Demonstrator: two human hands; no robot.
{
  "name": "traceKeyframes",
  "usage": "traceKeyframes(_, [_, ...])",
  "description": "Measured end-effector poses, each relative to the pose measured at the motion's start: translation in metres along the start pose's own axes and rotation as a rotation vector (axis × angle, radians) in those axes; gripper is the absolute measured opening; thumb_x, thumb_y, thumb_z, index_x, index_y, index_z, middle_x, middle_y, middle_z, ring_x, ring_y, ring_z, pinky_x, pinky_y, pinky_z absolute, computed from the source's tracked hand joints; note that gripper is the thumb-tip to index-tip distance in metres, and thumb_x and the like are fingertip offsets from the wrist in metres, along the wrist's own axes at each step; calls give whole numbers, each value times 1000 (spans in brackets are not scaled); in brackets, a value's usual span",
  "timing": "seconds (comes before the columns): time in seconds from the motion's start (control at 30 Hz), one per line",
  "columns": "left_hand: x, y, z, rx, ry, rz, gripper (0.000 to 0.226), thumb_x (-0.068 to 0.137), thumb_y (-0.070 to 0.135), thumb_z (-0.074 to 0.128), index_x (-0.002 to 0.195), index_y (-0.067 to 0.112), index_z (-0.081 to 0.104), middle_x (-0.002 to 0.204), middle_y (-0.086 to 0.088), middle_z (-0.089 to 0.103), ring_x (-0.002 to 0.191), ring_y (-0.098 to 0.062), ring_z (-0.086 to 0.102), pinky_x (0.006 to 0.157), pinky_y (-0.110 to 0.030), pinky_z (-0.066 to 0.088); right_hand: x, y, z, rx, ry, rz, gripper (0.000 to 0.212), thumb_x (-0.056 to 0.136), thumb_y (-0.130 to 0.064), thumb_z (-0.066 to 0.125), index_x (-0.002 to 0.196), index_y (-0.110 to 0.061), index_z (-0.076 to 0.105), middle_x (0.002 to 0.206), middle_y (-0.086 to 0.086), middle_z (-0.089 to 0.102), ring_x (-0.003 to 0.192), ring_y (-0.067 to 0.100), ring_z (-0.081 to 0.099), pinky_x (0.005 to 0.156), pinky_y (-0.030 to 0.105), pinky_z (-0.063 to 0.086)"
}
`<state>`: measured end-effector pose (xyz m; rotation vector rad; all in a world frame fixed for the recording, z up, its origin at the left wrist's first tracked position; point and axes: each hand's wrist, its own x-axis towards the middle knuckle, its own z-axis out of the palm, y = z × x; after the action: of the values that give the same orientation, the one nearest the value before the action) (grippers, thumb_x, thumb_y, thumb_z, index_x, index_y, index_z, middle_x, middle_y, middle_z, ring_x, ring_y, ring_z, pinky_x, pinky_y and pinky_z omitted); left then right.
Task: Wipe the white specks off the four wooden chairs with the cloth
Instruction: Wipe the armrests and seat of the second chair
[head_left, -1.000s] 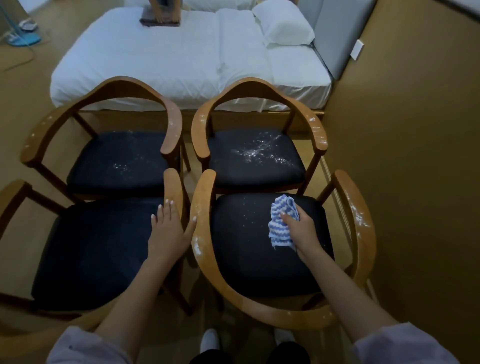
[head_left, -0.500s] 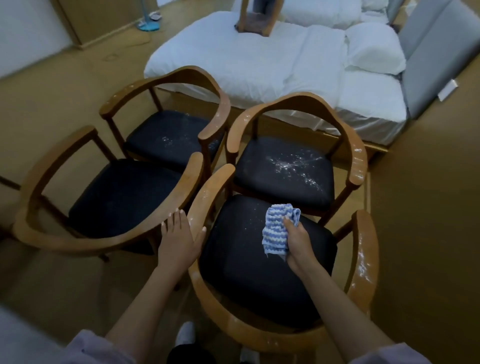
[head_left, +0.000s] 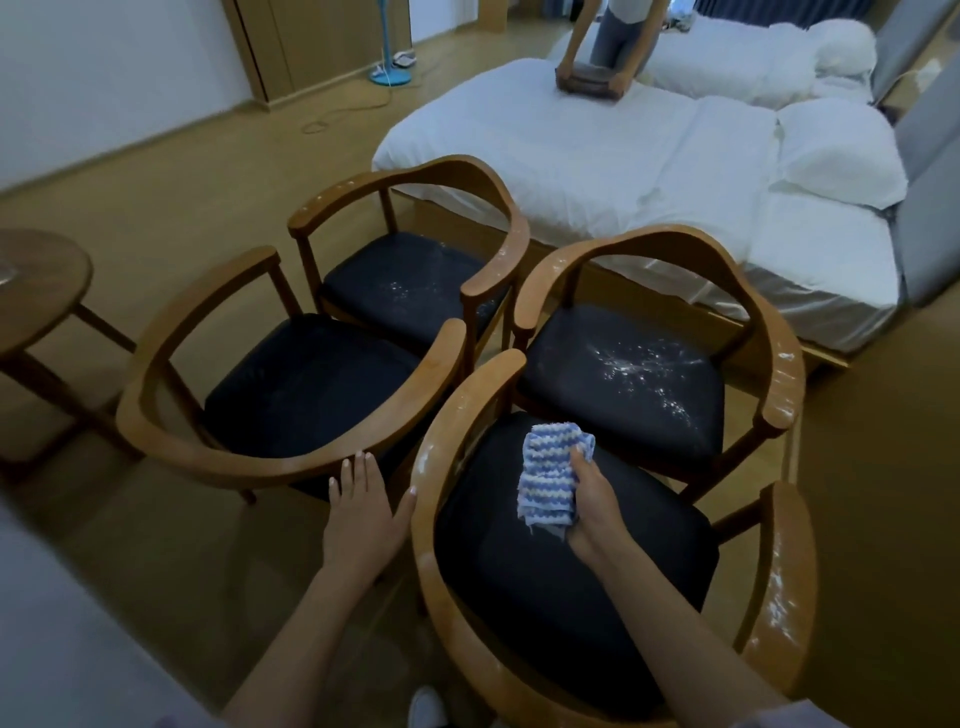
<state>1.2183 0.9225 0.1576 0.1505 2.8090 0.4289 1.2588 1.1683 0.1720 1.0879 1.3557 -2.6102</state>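
Four wooden armchairs with dark seats stand in a two-by-two block. My right hand grips a blue-and-white striped cloth on the seat of the near right chair, whose wooden arms carry white specks. My left hand lies flat with straight fingers between the near chairs, fingertips at the near left chair's rail, thumb against the near right chair's frame. White specks cover the seat of the far right chair. The far left chair has fewer specks on its seat and arm.
A white bed with pillows stands just behind the chairs, and a person leans on it with a dark object. A round wooden side table is at the left. A brown wall runs along the right. Bare floor lies to the left.
The view has swung left and pulled back, bringing in the side table. My right hand has drawn the cloth slightly toward me on the seat. My left hand stays between the near chairs.
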Motion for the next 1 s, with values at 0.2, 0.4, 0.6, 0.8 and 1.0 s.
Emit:
traceKeyframes(0.2, [14, -2, 20, -31, 41, 11, 76, 97, 53, 23, 149, 4, -5, 158, -12, -4, 145, -23, -7, 116, -38, -5, 25, 5, 14, -100, -77, -18, 26, 97, -25, 52, 120, -13, 58, 104, 16, 68, 89, 31, 66, 88, 51, 51])
traceKeyframes(0.4, [33, -8, 63, -10, 86, 8, 77, 97, 54, 22, 148, 5, -8, 158, -11, -7, 145, -22, -10, 116, -38, -6, 72, 16, 11, -195, -179, -51, 19, 99, -20, 50, 115, -15, 59, 102, 14, 68, 85, 28, 67, 81, 46, 53])
traceKeyframes(0.6, [53, -14, 113, -31, 117, 30, 77, 97, 54, 22, 148, 5, -7, 158, -12, -6, 145, -23, -9, 116, -37, -5, 118, 37, 13, -446, -252, -275, 17, 102, -28, 43, 105, -25, 60, 98, 10, 69, 85, 25, 66, 82, 44, 54])
traceKeyframes(0.8, [73, -17, 145, -39, 128, -13, 81, 97, 55, 25, 148, 2, -8, 157, -15, -8, 145, -25, -9, 116, -38, -4, 162, 70, 30, -742, -304, -524, 23, 102, -31, 43, 118, -25, 58, 93, -4, 66, 84, 10, 63, 76, 28, 50])
traceKeyframes(1.0, [85, -28, 165, -59, 137, -16, 81, 96, 56, 24, 148, 2, -7, 157, -16, -5, 145, -25, -6, 117, -38, -2, 181, 112, 44, -1012, -547, -628, 32, 102, -31, 43, 133, -28, 46, 111, -6, 63, 98, 0, 61, 79, 18, 48])
